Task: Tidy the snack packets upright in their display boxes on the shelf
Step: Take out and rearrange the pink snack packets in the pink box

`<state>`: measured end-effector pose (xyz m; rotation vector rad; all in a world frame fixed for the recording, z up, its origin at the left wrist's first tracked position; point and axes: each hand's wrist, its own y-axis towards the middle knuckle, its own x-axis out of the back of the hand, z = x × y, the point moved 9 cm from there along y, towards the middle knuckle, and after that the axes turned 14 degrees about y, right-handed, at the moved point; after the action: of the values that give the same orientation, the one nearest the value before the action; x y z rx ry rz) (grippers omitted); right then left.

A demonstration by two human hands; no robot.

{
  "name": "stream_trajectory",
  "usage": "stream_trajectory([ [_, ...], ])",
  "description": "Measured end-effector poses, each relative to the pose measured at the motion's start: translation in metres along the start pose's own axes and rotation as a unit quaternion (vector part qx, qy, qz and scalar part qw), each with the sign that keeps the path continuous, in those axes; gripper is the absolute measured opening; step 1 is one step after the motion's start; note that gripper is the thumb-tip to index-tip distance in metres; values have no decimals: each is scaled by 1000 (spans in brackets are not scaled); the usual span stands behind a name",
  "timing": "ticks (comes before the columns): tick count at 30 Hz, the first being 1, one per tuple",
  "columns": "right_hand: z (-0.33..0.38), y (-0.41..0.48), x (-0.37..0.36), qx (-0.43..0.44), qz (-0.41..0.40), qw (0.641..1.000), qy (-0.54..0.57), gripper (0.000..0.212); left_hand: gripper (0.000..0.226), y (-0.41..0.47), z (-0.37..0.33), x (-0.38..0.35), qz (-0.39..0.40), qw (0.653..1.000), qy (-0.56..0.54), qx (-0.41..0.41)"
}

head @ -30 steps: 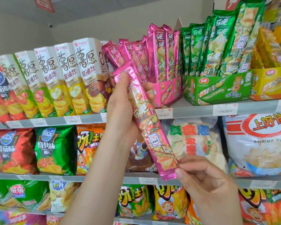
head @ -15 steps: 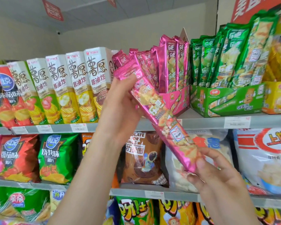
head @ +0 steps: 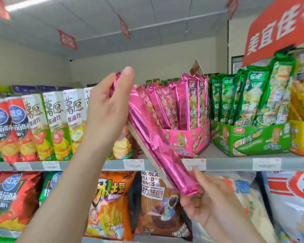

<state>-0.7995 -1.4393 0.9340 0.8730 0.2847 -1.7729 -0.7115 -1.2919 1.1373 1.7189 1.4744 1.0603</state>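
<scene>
The left hand (head: pixel 107 109) is raised and grips the top end of a long pink foil packet (head: pixel 153 137), with the thumb above and the fingers curled round it. The right hand (head: pixel 205 199), lower and to the right, holds the bottom end in its bent fingers. The packet is tilted between the two hands and shows its plain back seam, so no writing can be read on it. It is in front of the shelf and not inside any box. Just behind it, to the right of the left hand, stands the pink display box (head: pixel 188 139) with more pink packets (head: pixel 188 102) leaning in it; they carry the brand 乐吧. Further right is a green display box (head: pixel 249 139) with green 乐吧 packets (head: pixel 249 95), then a yellow box (head: pixel 302 135). To the left of the left hand stand tall cartons (head: pixel 54 123) marked 薯愿 非油炸. The grey shelf edge (head: pixel 232 163) bears white price tags (head: pixel 133 163), too blurred to read. Below, between the arms, is a brown bag (head: pixel 158 204) with the partly hidden words "FLAVO" and "RINGS". A red sign (head: pixel 277 27) with white characters hangs above the right hand, and small red signs (head: pixel 67 39) hang from the white ceiling.
</scene>
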Motion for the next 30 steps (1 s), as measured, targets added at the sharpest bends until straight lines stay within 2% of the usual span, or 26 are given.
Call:
stream_trajectory([
  [2,1,7,-16,2,51,992,-116,47,54,14,-2,1,-15,1000,23,-1],
  [4,9,14,-30,54,86,950,-296,57,59,27,-1,-4,-16,998,65,0],
  [6,16,22,-46,99,109,916,-373,57,58,39,0,-12,-10,994,109,-3],
  [9,26,35,-62,127,110,931,-324,38,52,62,7,-26,20,994,112,4],
  [11,38,43,-68,156,104,931,-314,38,52,76,15,-40,89,994,58,26],
  [14,62,50,-75,210,89,915,-334,33,30,94,22,-57,214,976,7,47],
  [16,78,55,-78,238,71,907,-340,38,33,106,21,-60,248,968,42,19],
  [19,89,61,-86,249,53,889,-380,40,46,124,10,-63,233,956,168,-60],
  [21,93,63,-92,265,20,849,-457,41,44,132,-1,-68,217,948,212,-99],
  [22,98,63,-93,290,-11,810,-510,44,40,136,-5,-71,222,951,191,-104],
  [24,112,60,-95,353,-77,710,-604,49,37,142,-7,-75,244,956,134,-91],
  [26,126,56,-97,419,-110,634,-641,50,37,146,-7,-77,263,953,110,-103],
  [27,133,54,-98,452,-114,614,-637,50,37,147,-9,-76,262,951,108,-122],
  [30,156,49,-98,513,-134,587,-611,54,34,145,-13,-77,253,949,82,-168],
])
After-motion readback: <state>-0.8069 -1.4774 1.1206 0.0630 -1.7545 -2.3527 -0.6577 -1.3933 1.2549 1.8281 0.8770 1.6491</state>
